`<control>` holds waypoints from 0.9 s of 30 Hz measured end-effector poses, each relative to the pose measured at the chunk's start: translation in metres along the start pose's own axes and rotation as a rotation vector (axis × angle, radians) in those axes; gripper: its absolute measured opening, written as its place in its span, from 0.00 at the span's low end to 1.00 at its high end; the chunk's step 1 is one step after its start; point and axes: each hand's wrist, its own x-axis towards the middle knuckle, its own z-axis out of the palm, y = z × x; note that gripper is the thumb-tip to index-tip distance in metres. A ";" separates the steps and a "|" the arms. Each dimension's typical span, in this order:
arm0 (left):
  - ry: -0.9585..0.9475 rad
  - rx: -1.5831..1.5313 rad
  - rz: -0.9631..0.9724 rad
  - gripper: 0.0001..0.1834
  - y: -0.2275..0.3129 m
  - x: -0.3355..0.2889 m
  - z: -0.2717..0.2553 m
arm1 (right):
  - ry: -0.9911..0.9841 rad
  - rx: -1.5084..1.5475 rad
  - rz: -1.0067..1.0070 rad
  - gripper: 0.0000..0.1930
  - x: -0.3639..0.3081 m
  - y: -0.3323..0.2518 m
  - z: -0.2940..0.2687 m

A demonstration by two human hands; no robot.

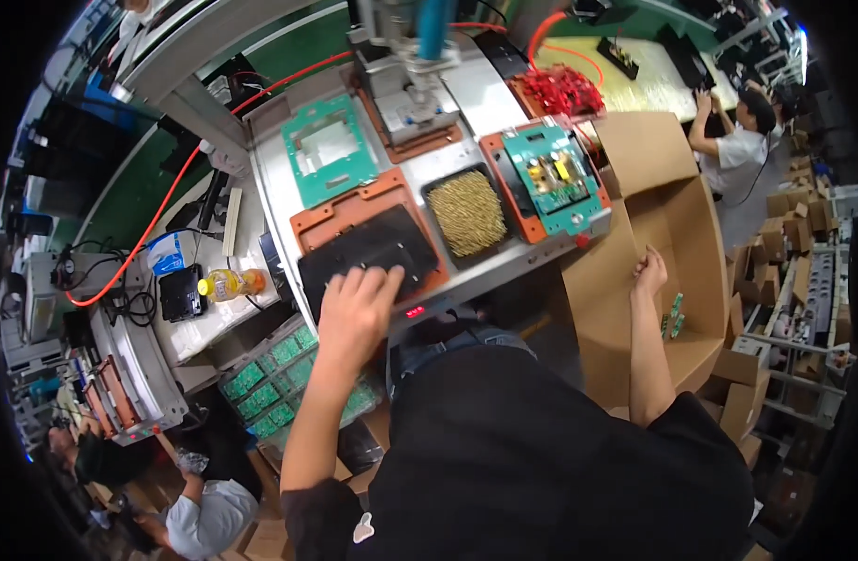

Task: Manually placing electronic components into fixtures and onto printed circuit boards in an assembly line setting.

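Note:
My left hand (354, 313) bends its fingers over the near edge of a black plastic panel (373, 245) and is closed on it. The panel overlaps an orange-brown fixture (307, 220) and juts past its left side. Out to the right, above an open cardboard box (634, 323), my right hand (650, 273) has its fingers curled in; anything between them is too small to make out. A few slim green circuit boards (674, 318) lie in the box beyond that wrist. A black tray of brass-coloured screws (467, 213) sits between the panel and a second fixture with a green circuit board (552, 178).
A metal press head (412, 103) stands behind the screws. Left of it lies a green frame (328, 150). A red button (581, 241) is on the machine's front corner. A yellow-capped bottle (230, 284) and panels of green boards (272, 379) are at left. Other people work nearby.

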 end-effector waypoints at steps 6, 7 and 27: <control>-0.152 -0.305 -0.155 0.33 -0.046 0.007 -0.004 | 0.030 0.113 -0.055 0.11 -0.006 0.002 -0.044; -0.174 -0.284 -0.131 0.33 -0.053 0.007 -0.009 | 0.089 0.038 -0.041 0.11 -0.019 -0.002 -0.043; -0.297 -0.295 -0.550 0.21 -0.182 -0.068 -0.073 | -0.450 -0.830 -0.001 0.11 -0.030 0.178 0.008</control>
